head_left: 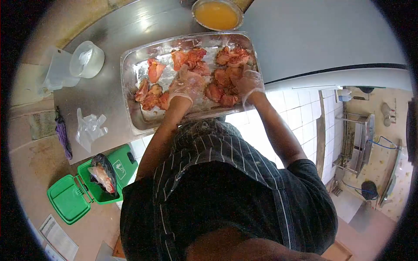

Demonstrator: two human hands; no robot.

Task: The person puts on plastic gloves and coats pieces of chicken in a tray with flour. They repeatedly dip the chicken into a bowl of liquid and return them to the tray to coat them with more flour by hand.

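Note:
Both my hands wear thin clear plastic gloves and reach into a large shallow metal tray (130, 108). Pieces of red, seasoned raw meat lie in loose clusters in it. My left hand (186, 85) is over the middle of the tray, fingers extended beside a cluster of meat (191, 56); its fingertips are partly blurred. At the tray's right side, the fingers of my right hand (250, 83) bend round a piece of meat (234, 75) in the right cluster. More meat (152, 98) lies at the left, with a single piece (156, 70) above it.
Behind the tray stands a bowl of orange-yellow liquid (216, 16). Left on the steel counter (113, 39) are a round plastic tub (87, 59), a clear container (62, 69) and a crumpled plastic glove (90, 128). An open green bin (72, 198) stands below, holding a black bag.

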